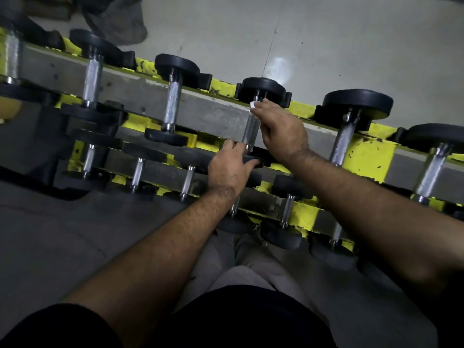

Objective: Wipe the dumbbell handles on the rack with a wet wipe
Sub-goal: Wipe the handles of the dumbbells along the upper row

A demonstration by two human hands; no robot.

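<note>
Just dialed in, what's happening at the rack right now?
A person is cleaning dumbbells on a yellow rack. The right hand holds a white wipe against the top of one metal handle. The left hand grips that dumbbell's near weight, steadying it.

Wet wipe [252, 104] mostly hidden, seemingly under right hand [281, 129].

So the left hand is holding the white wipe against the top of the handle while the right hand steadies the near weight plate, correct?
Not quite: the hands are swapped. In the head view the right hand holds the white wipe against the top of the handle, while the left hand steadies the near weight plate.
</note>
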